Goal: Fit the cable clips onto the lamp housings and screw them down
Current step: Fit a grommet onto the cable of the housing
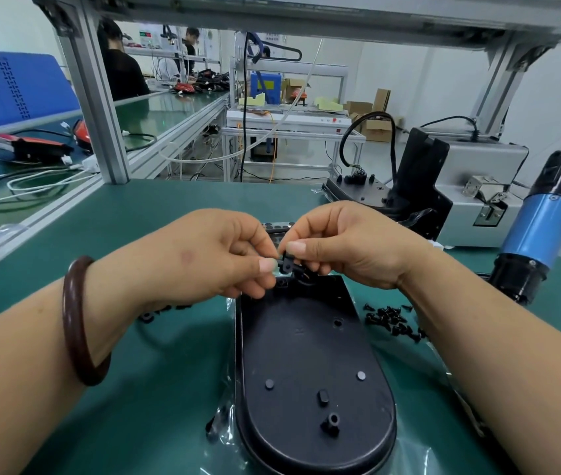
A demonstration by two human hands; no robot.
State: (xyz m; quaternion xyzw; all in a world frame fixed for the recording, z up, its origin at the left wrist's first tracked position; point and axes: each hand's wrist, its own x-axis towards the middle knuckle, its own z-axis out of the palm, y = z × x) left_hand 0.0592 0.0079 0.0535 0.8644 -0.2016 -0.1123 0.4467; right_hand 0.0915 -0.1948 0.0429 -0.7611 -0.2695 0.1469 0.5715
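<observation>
Both my hands are pinching the small black plastic cable clip (286, 265), left hand (217, 255) on its left side, right hand (351, 248) on its right. It's held just over the far end of the black oval plastic lamp housing (310, 365) lying on the green table (169, 207). Loose black screws (392, 320) lie just right of it.

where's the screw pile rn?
Head view: the black screws lie loose on the green mat, just right of the lamp housing, between it and the blue screwdriver.
</observation>
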